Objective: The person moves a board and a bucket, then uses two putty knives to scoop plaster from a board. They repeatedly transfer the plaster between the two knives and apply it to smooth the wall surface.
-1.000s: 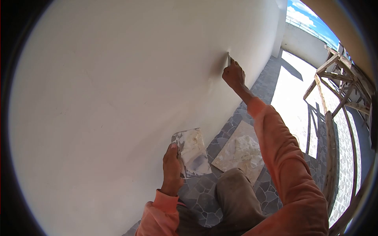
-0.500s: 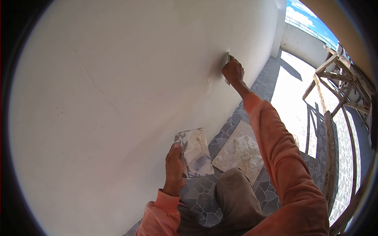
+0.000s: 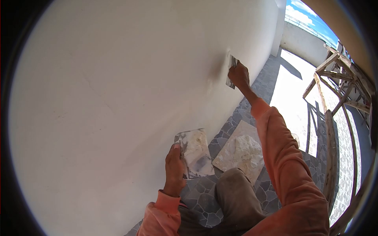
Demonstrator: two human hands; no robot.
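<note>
Outstretched, the right hand (image 3: pixel 239 75) grips a trowel (image 3: pixel 230 82) at the pale wall (image 3: pixel 157 78), seemingly for smoothing; the left (image 3: pixel 174 167) holds a smeared plate (image 3: pixel 197 151) low, likely keeping filler handy.

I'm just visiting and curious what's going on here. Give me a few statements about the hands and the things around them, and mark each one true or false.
1. The left hand holds a flat board smeared with pale material. True.
2. The right hand is empty. False: it grips a flat-bladed tool at the pale wall.
3. A whitish heap sits on a square slab on the floor. True.
4. Both sleeves are blue. False: the right sleeve and the left sleeve are orange-pink.
5. A wooden frame stands on the right side of the view. True.
</note>
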